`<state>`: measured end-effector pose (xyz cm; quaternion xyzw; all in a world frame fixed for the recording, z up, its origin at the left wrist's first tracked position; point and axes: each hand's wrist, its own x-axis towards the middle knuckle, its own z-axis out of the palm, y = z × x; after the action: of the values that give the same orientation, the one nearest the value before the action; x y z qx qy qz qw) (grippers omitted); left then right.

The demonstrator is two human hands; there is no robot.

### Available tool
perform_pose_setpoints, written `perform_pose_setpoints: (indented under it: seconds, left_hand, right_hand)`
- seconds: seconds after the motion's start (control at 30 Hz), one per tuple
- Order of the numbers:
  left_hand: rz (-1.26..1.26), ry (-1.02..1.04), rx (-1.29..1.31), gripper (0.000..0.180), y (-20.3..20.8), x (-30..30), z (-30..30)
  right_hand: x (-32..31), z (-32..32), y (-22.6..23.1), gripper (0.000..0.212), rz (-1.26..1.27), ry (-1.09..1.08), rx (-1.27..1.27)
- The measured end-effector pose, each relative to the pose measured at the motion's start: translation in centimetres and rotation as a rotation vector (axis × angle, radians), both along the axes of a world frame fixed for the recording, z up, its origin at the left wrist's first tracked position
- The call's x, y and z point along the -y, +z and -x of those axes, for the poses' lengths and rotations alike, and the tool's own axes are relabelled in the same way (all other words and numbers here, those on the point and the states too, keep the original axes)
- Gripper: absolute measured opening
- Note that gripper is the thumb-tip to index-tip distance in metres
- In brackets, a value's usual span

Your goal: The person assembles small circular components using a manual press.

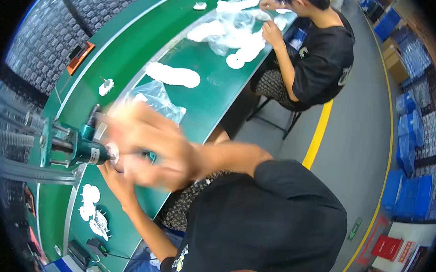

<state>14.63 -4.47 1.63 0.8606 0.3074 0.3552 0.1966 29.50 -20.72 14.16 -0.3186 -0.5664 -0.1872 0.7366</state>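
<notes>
A green hand press with a metal rod stands at the left of the bench. At its tip is a small white round part, partly hidden by fingers. My left hand is at this part from below, its fingertips closed around the edge. My right hand is raised beside the press, between it and my body, badly smeared by motion. A teal and dark bit shows in a gap of the right hand; what it is, I cannot make out.
Rows of white discs and a clear plastic bag lie beyond my hands. White parts lie nearer. A green conveyor belt runs along the left. A co-worker sits farther up the bench, handling white pieces.
</notes>
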Motion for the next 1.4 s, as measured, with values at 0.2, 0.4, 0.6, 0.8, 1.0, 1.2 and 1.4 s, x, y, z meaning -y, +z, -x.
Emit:
perform_pose_setpoints:
  seconds: [0.2, 0.4, 0.6, 0.8, 1.0, 1.2, 1.4]
  left_hand:
    - [-0.433, 0.117, -0.064, 0.049, -1.3, -0.4, 1.4]
    - [0.455, 0.031, 0.508, 0.040, -2.2, 9.4, 5.6]
    - [1.064, -0.211, 0.504, 0.061, -5.0, 10.4, 5.4]
    - [0.058, 0.155, 0.042, 0.023, -2.1, 8.0, 7.2]
    - [-0.288, 0.527, -0.369, 0.060, -5.7, -3.1, 14.9]
    - [-0.357, 0.644, -0.714, 0.070, -5.8, -9.0, 17.3]
    - [-0.227, 0.478, -0.790, 0.057, -5.5, -13.9, 15.1]
  right_hand:
    - [-8.6, 0.3, 5.2, 0.031, -0.035, 0.186, -0.156]
    - [-1.4, 2.7, -11.3, 0.034, 0.371, 0.051, 0.235]
    - [1.3, 1.0, -14.8, 0.048, 0.700, 0.008, 0.064]
    - [3.6, -14.8, -17.9, 0.077, 0.955, -0.573, -0.526]
    - [2.6, -20.4, -19.0, 0.073, 1.121, -0.727, -0.360]
    - [1.4, -19.0, -18.7, 0.073, 1.166, -0.682, -0.316]
    - [0.4, -17.4, -18.9, 0.077, 1.072, -0.822, -0.199]
